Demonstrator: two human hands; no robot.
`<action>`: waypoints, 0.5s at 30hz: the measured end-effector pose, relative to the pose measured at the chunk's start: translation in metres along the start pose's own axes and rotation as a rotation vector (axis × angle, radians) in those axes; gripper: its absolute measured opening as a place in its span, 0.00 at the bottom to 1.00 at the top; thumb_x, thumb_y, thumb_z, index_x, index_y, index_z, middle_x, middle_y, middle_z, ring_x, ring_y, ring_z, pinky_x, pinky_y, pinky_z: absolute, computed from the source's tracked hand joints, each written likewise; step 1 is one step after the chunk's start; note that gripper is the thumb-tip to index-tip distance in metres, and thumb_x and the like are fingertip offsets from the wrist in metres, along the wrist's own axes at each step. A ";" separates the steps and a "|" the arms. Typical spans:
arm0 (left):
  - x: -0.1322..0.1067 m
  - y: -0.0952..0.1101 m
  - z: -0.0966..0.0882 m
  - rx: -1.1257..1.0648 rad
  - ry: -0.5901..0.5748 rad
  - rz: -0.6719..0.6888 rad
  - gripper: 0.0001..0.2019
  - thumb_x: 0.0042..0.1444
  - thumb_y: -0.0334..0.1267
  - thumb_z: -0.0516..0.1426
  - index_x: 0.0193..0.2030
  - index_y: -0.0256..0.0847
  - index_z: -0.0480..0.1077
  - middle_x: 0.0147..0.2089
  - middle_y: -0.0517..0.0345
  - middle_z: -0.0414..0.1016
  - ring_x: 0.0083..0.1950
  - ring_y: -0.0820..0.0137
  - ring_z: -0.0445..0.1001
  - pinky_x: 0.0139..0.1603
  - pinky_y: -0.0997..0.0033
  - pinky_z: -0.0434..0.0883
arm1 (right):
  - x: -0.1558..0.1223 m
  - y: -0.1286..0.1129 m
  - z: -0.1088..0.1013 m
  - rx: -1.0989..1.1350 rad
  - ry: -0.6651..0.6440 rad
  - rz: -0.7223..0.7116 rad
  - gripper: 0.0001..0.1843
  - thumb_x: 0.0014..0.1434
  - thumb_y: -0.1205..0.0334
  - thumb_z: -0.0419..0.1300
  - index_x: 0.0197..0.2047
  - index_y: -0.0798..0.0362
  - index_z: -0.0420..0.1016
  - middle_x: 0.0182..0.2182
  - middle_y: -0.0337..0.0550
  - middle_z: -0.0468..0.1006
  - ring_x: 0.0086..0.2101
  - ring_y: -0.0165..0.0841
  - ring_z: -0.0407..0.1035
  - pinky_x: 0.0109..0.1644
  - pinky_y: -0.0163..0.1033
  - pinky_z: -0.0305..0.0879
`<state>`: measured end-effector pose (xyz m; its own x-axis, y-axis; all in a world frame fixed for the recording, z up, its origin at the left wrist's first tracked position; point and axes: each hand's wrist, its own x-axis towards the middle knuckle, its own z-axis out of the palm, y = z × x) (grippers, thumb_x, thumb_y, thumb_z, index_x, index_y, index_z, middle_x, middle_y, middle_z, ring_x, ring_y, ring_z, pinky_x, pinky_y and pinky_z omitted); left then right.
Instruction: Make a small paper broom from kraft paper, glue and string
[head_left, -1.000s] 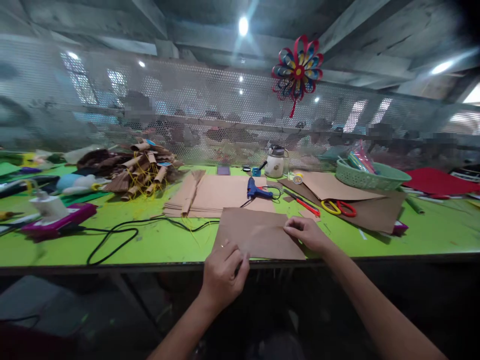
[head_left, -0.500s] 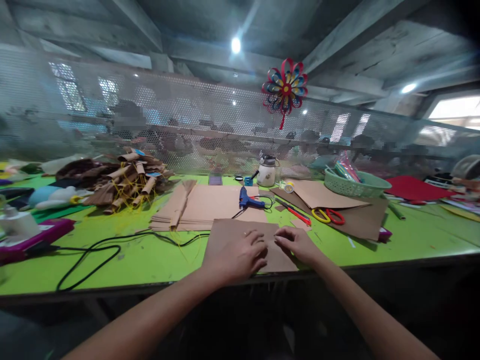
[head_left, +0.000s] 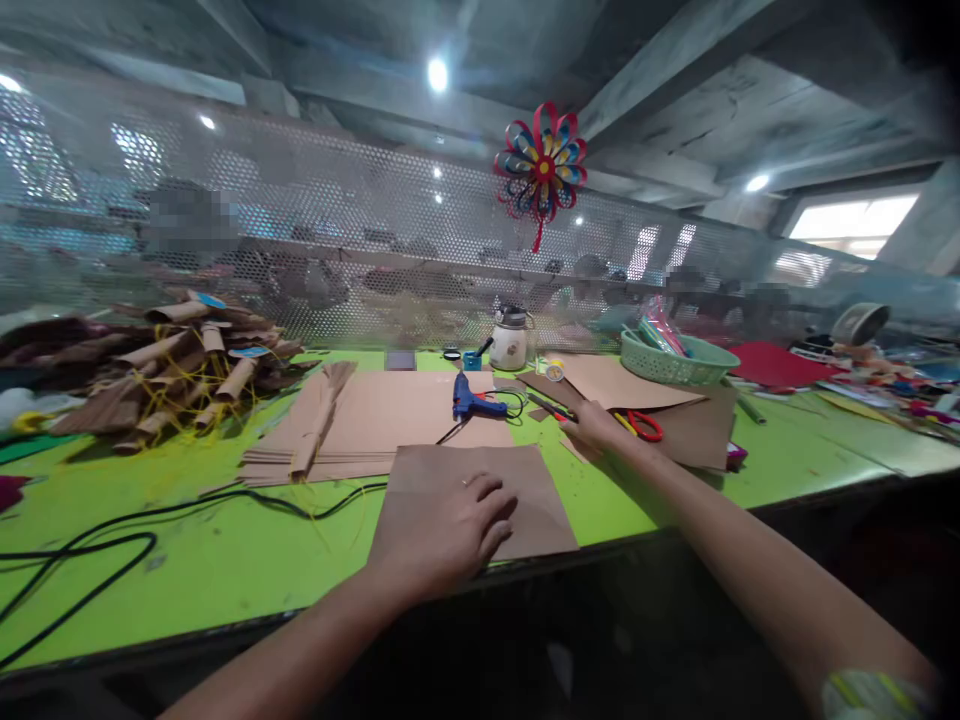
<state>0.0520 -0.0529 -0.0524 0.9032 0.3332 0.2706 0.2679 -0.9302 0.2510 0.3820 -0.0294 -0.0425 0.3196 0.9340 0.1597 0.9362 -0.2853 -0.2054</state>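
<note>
My left hand (head_left: pixel 442 525) lies flat, fingers apart, pressing on a brown paper sheet (head_left: pixel 525 475) at the near edge of the green table (head_left: pixel 225 560). My right hand (head_left: pixel 596 427) is stretched forward to the right of the sheet. Its fingers are curled over a red-and-black handled cutter (head_left: pixel 550 408), of which only the far end shows. Yellow-and-red scissors (head_left: pixel 645 426) lie just right of that hand on more brown paper. A blue glue gun (head_left: pixel 471 401) rests on a stack of brown sheets (head_left: pixel 375 410) behind the near sheet.
A pile of rolled brown paper tubes with yellow strings (head_left: pixel 172 365) sits at the left. A black cable (head_left: pixel 150 520) snakes across the table. A green basket (head_left: pixel 667 362), a white jar (head_left: pixel 508 345) and red paper (head_left: pixel 772 365) stand at the back right. A perforated screen (head_left: pixel 337 230) bounds the far edge.
My right hand left the near brown sheet and reached forward-right onto the red cutter. My left hand moved from the table edge onto the sheet and flattened. The view swung right.
</note>
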 end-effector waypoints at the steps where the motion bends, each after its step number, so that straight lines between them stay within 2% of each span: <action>1: 0.000 0.000 -0.001 -0.014 -0.003 -0.001 0.18 0.66 0.43 0.47 0.59 0.41 0.66 0.57 0.45 0.68 0.60 0.55 0.64 0.59 0.52 0.64 | 0.003 0.000 0.004 -0.014 -0.010 0.010 0.14 0.65 0.57 0.58 0.51 0.55 0.71 0.49 0.48 0.73 0.45 0.37 0.71 0.48 0.48 0.71; 5: -0.001 -0.002 -0.003 -0.105 -0.012 -0.038 0.19 0.62 0.45 0.52 0.59 0.43 0.66 0.56 0.48 0.68 0.58 0.57 0.65 0.59 0.55 0.65 | 0.008 -0.001 0.008 -0.009 -0.032 0.017 0.14 0.65 0.58 0.58 0.51 0.55 0.71 0.48 0.47 0.74 0.43 0.37 0.72 0.46 0.46 0.71; 9: 0.000 -0.007 -0.005 -0.238 -0.028 -0.105 0.23 0.57 0.43 0.58 0.59 0.44 0.66 0.57 0.49 0.66 0.58 0.59 0.65 0.60 0.58 0.64 | 0.003 0.007 -0.010 0.061 0.012 -0.009 0.13 0.64 0.56 0.58 0.47 0.56 0.73 0.44 0.45 0.76 0.41 0.37 0.72 0.44 0.44 0.71; 12: 0.005 -0.011 -0.005 -0.316 -0.037 -0.130 0.23 0.54 0.39 0.60 0.58 0.44 0.68 0.56 0.49 0.65 0.59 0.59 0.65 0.61 0.59 0.63 | -0.016 0.019 -0.027 0.132 0.055 -0.035 0.13 0.62 0.62 0.59 0.47 0.58 0.73 0.41 0.50 0.78 0.41 0.39 0.73 0.42 0.40 0.69; 15: 0.011 -0.012 -0.005 -0.344 -0.009 -0.160 0.23 0.51 0.33 0.60 0.56 0.43 0.69 0.55 0.50 0.66 0.56 0.59 0.66 0.59 0.59 0.65 | -0.050 0.031 -0.037 0.221 0.010 -0.104 0.15 0.60 0.63 0.56 0.50 0.58 0.72 0.34 0.46 0.79 0.33 0.35 0.73 0.35 0.36 0.68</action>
<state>0.0565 -0.0373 -0.0475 0.8624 0.4672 0.1949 0.2788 -0.7598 0.5873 0.4004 -0.0927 -0.0215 0.2253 0.9534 0.2006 0.9099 -0.1324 -0.3931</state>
